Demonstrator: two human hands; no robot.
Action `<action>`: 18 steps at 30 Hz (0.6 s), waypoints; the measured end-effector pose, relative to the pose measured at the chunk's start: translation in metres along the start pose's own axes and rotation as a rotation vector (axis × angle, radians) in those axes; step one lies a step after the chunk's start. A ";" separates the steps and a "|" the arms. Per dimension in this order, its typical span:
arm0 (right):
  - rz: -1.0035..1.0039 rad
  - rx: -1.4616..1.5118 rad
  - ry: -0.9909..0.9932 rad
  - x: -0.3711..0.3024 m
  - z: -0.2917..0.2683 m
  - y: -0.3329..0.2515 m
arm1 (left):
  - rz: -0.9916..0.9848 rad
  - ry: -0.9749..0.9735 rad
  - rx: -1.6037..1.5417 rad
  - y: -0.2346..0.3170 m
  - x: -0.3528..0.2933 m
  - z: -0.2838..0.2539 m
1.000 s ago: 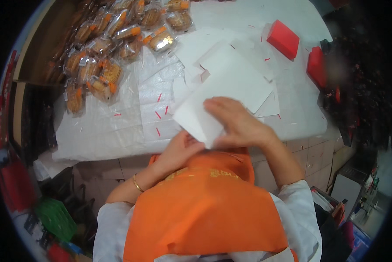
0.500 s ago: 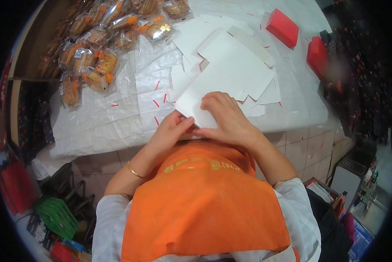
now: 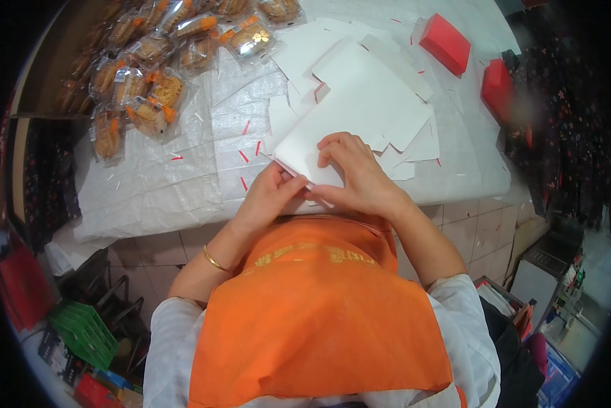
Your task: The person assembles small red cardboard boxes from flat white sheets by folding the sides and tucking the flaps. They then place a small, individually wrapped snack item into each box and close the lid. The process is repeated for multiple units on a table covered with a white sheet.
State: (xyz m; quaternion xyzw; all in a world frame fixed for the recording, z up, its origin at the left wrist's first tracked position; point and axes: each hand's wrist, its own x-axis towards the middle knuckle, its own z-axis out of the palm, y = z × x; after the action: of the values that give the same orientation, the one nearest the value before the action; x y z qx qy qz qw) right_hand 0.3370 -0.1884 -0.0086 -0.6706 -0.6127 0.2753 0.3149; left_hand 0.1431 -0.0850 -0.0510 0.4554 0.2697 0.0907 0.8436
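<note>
A flat white cardboard box blank (image 3: 360, 102) lies on the white woven table cover (image 3: 156, 190), near the front edge. My right hand (image 3: 360, 173) presses down on its near corner with the fingers curled. My left hand (image 3: 268, 197) pinches the same corner's edge from the left. More white blanks (image 3: 305, 51) are stacked beneath and behind it. I wear an orange apron and a gold bangle on the left wrist.
Several wrapped pastries in clear packets (image 3: 149, 68) are heaped at the back left. Two red boxes (image 3: 445, 42) (image 3: 496, 85) sit at the back right. Small red strips (image 3: 247, 153) are scattered on the cover. A green crate (image 3: 84, 333) stands on the floor at the lower left.
The white blank has slid toward me and the near corner now sits under both hands. My left hand has come up from below to grip its edge.
</note>
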 end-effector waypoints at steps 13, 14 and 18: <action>-0.331 -0.564 0.567 0.035 -0.063 -0.028 | 0.177 0.456 0.808 0.018 0.016 -0.021; -0.377 -0.609 0.631 0.031 -0.075 -0.028 | 0.257 0.548 1.033 0.017 0.015 -0.028; -0.608 -0.632 0.572 0.002 -0.077 -0.045 | 0.229 0.367 0.166 0.037 0.005 -0.026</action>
State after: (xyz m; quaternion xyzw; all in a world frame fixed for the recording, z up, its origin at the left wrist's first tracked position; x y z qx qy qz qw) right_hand 0.3657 -0.1909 0.0758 -0.5730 -0.7224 -0.2209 0.3178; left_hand 0.1364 -0.0431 -0.0340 0.5269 0.3716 0.2446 0.7242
